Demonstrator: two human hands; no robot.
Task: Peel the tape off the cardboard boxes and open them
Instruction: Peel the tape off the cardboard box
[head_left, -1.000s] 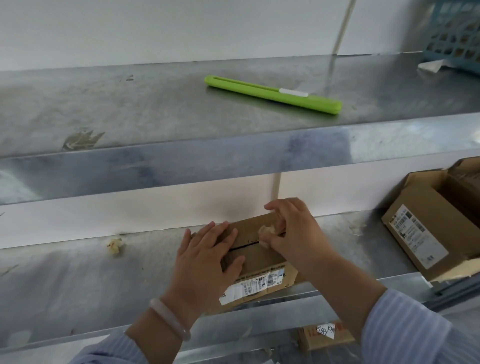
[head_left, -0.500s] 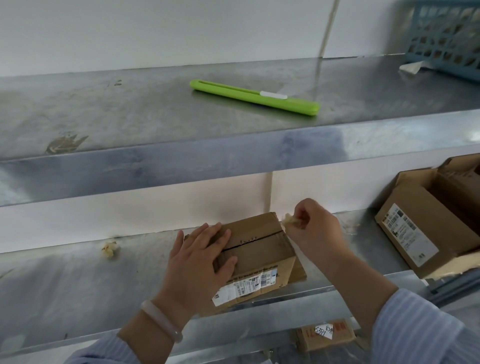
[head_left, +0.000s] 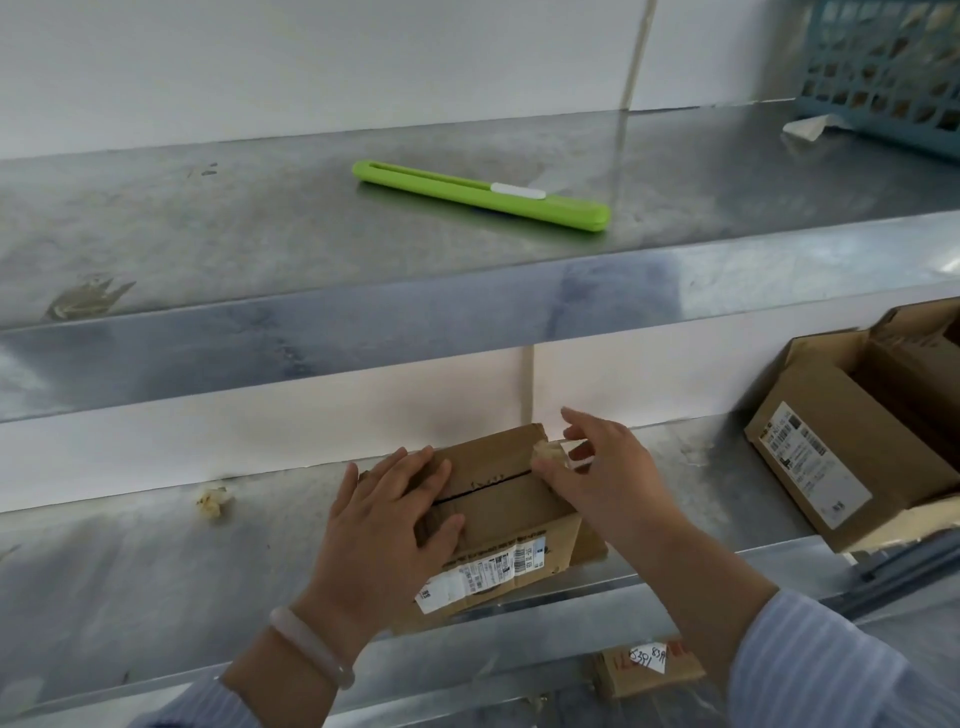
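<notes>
From my remote seat I see the small cardboard box (head_left: 519, 509) on the lower metal shelf (head_left: 156, 571), at its near edge and about the middle of the view, turned a little askew. Its top flaps lie flat, with the dark seam between them bare, and a white shipping label (head_left: 483, 571) is on its near side.

The left hand (head_left: 384, 525) lies flat on the left part of the box top, fingers straight and slightly spread, pressing down. A pale bracelet (head_left: 311, 647) sits on that wrist.

The right hand (head_left: 613, 478) is at the far right corner of the box. Its thumb and one finger pinch a crumpled wad of tape (head_left: 546, 451), the forefinger points away toward the wall and the other fingers are loosely fanned. I cannot tell whether the wad is attached to the cardboard.

To the left on the same shelf lies a small tape scrap (head_left: 213, 501), well apart from the box. At the right end stands an open box (head_left: 841, 467) with its flaps up.

On the upper shelf (head_left: 260, 234) a green box cutter (head_left: 478, 195) lies flat, and a blue basket (head_left: 883, 67) stands at the far right.
</notes>
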